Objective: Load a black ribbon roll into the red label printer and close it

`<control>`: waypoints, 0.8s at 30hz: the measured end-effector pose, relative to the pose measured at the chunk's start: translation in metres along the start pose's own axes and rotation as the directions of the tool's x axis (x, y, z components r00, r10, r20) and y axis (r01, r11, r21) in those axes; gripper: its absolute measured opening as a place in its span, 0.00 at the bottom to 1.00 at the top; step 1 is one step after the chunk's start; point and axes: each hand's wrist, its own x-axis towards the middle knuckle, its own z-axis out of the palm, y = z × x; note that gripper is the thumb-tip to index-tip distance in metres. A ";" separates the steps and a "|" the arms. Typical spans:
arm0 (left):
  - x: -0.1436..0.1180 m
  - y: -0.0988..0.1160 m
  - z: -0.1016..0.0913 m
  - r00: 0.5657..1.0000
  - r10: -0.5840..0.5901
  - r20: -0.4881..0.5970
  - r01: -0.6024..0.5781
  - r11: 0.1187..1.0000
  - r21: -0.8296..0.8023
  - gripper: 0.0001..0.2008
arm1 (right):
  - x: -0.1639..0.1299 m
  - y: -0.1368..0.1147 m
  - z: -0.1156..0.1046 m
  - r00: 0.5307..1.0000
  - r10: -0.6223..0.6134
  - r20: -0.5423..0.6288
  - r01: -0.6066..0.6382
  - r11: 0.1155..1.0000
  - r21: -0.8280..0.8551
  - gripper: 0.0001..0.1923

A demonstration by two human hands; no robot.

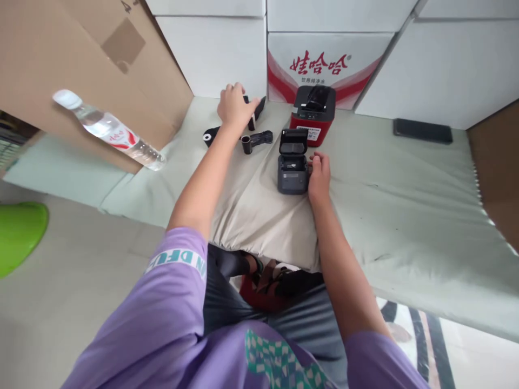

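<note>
My left hand reaches over some small black items near the white boxes. Its thumb and fingers are around a black roll, partly hidden by the hand. Close by lie a short black tube with crumpled black film and another black roll with a white core. A small dark grey label printer stands with its lid raised. My right hand rests against the printer's right side, fingers loosely bent and not wrapped round it.
Behind the grey printer stands a red and black device. A dark phone-like slab lies at the right. A water bottle lies at the left by a cardboard box. White boxes line the back of the cloth-covered surface.
</note>
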 end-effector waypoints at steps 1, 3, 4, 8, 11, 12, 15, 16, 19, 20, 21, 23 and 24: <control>-0.013 -0.003 -0.010 0.999 0.031 -0.013 -0.032 0.999 -0.043 0.17 | 0.001 0.002 0.000 1.000 -0.007 0.001 0.007 1.000 0.006 0.27; -0.042 -0.014 -0.026 0.999 0.038 0.008 -0.037 0.996 -0.086 0.15 | 0.002 0.004 0.000 1.000 -0.011 0.001 0.011 1.000 0.013 0.28; -0.056 -0.021 -0.033 0.999 0.034 0.000 -0.034 0.996 -0.087 0.14 | 0.002 0.004 0.000 1.000 -0.010 -0.002 0.010 1.000 0.014 0.28; -0.093 -0.066 -0.047 0.975 -0.098 -0.199 0.087 0.994 -0.063 0.18 | 0.001 0.001 0.002 1.000 -0.003 -0.024 0.003 1.000 0.021 0.29; -0.095 -0.104 -0.042 0.925 -0.269 -0.270 0.267 0.963 -0.044 0.29 | 0.001 0.001 0.003 0.999 0.013 -0.039 -0.012 0.999 0.031 0.31; -0.092 -0.114 -0.038 0.925 -0.300 -0.234 0.297 0.954 -0.048 0.32 | 0.002 0.001 0.003 0.999 0.014 -0.040 -0.013 0.999 0.033 0.31; -0.080 -0.136 -0.024 0.939 -0.314 -0.142 0.307 0.949 -0.066 0.30 | 0.003 0.003 0.003 0.999 -0.006 -0.041 0.007 1.000 0.029 0.32; -0.077 -0.141 -0.019 0.940 -0.313 -0.133 0.308 0.950 -0.057 0.27 | 0.004 0.004 0.003 0.999 -0.013 -0.041 0.014 1.000 0.026 0.33; -0.071 -0.146 -0.013 0.939 -0.303 -0.160 0.292 0.952 -0.091 0.23 | 0.006 0.006 0.003 0.999 -0.017 -0.035 0.017 1.000 0.019 0.35; -0.070 -0.145 -0.012 0.939 -0.293 -0.178 0.269 0.951 -0.150 0.26 | 0.006 0.007 0.003 0.999 -0.017 -0.033 0.017 1.000 0.017 0.36; -0.070 -0.144 -0.013 0.941 -0.280 -0.191 0.235 0.945 -0.229 0.31 | 0.007 0.007 0.004 0.999 -0.019 -0.032 0.019 1.000 0.015 0.36; -0.072 -0.135 -0.015 0.954 -0.232 -0.189 0.149 0.916 -0.372 0.39 | 0.007 0.008 0.004 0.999 -0.030 -0.030 0.030 1.000 0.010 0.35; -0.075 -0.128 -0.017 0.966 -0.190 -0.175 0.112 0.917 -0.382 0.38 | 0.007 0.009 0.005 0.999 -0.037 -0.030 0.037 0.999 0.008 0.35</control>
